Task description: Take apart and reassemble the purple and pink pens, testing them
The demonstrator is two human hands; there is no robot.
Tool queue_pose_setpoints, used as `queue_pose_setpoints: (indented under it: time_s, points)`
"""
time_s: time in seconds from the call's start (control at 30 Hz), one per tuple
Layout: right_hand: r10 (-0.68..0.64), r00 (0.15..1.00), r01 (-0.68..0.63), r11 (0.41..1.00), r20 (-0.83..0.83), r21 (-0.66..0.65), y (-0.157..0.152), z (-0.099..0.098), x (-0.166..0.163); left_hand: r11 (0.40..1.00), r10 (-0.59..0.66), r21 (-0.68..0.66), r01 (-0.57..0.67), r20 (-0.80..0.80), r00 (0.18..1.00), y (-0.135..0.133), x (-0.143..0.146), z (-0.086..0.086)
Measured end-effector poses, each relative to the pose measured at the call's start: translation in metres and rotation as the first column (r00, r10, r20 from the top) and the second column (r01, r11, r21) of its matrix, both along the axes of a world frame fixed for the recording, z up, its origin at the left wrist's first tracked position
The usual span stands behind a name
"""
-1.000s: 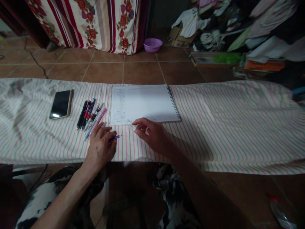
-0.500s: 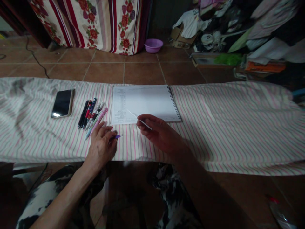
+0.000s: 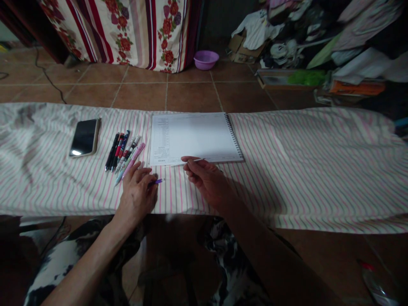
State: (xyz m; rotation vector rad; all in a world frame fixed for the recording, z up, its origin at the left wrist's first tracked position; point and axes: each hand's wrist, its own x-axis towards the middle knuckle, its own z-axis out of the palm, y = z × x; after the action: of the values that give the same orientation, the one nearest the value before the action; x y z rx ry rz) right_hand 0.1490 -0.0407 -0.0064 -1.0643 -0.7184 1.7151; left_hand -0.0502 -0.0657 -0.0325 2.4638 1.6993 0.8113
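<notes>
Between the thumb and fingers of my right hand (image 3: 207, 180) is a thin white rod (image 3: 174, 165) that looks like a pen refill. It lies nearly level over the near edge of the spiral notebook (image 3: 197, 136). My left hand (image 3: 137, 187) rests on the striped cloth, closed around a purple pen (image 3: 158, 181). Only a short end of that pen sticks out past the thumb; the rest is hidden. Just beyond my left fingers lies a row of several pens (image 3: 123, 151), with a pink pen (image 3: 137, 155) nearest the hand.
A striped cloth (image 3: 302, 170) covers the long table. To the left of the pens lies a phone (image 3: 84, 138). Beyond the table are a purple basin (image 3: 206, 60), a floral curtain (image 3: 137, 34) and a cardboard box (image 3: 239, 46) on the tiled floor. A bottle (image 3: 376, 282) is at lower right.
My right hand has turned the white rod from a slant over the page to nearly level, its far end swinging down toward me. My left hand stays in place with the purple pen.
</notes>
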Motion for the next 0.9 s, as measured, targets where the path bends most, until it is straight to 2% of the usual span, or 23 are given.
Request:
queue_pose_setpoints:
  time_s: [0.1, 0.27, 0.57, 0.67, 0.9]
  points:
    - [-0.037, 0.99, 0.037, 0.999, 0.138, -0.003, -0.002, -0.007, 0.0, 1.0, 0.014, -0.014, -0.014, 0.0, 1.0, 0.0, 0.0, 0.0]
    - [-0.073, 0.95, 0.052, 0.996, 0.303, 0.077, -0.006, -0.015, 0.002, 1.0, 0.015, -0.005, -0.015, -0.01, 1.0, 0.0, 0.001, 0.0]
    - [-0.114, 0.931, 0.094, 0.993, 0.347, 0.075, -0.01, -0.026, -0.008, 1.0, 0.0, -0.002, 0.0, -0.015, 1.0, 0.0, 0.0, -0.001]
    - [-0.141, 0.93, 0.121, 0.99, 0.339, 0.079, -0.01, -0.026, -0.009, 1.0, 0.003, -0.006, -0.003, -0.01, 1.0, -0.001, 0.0, -0.001]
    - [-0.111, 0.935, 0.093, 0.993, 0.337, 0.068, -0.009, -0.019, -0.012, 0.999, -0.01, 0.032, 0.011, -0.047, 0.999, 0.0, -0.001, -0.003]
